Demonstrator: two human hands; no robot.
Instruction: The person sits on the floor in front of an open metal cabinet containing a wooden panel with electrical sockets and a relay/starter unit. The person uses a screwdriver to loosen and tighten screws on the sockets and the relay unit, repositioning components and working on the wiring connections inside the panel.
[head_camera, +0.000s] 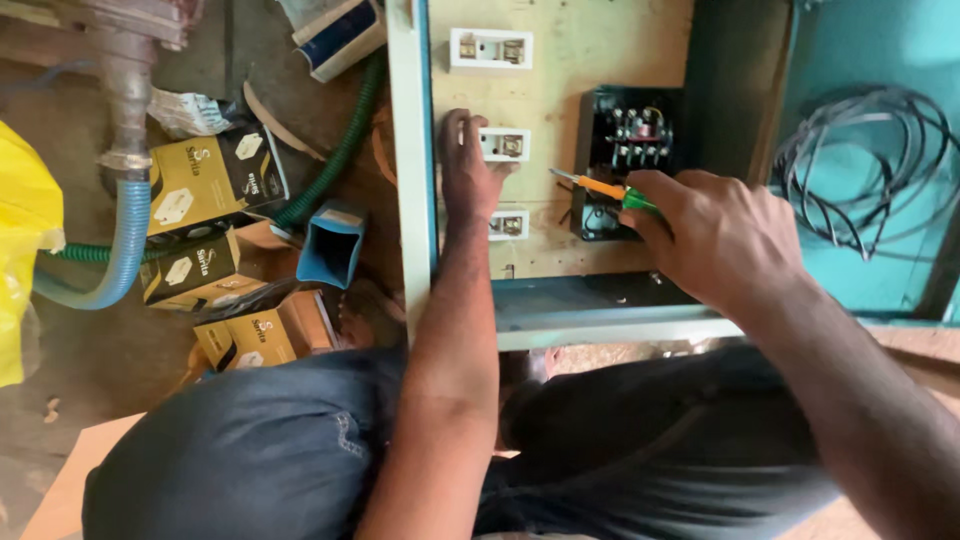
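Plywood board (580, 60) braced by left hand (468, 170), fingers flat beside white socket (505, 145). Right hand (715, 235) clenched around green-orange screwdriver (600, 187), shaft pointed left, just near black switch box (630, 150).

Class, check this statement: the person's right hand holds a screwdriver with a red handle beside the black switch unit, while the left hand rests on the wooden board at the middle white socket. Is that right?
Not quite. The head view shows the screwdriver in the right hand has an orange and green handle, not red. The rest stands: it is beside the black switch unit, and the left hand rests on the wooden board at the middle white socket.
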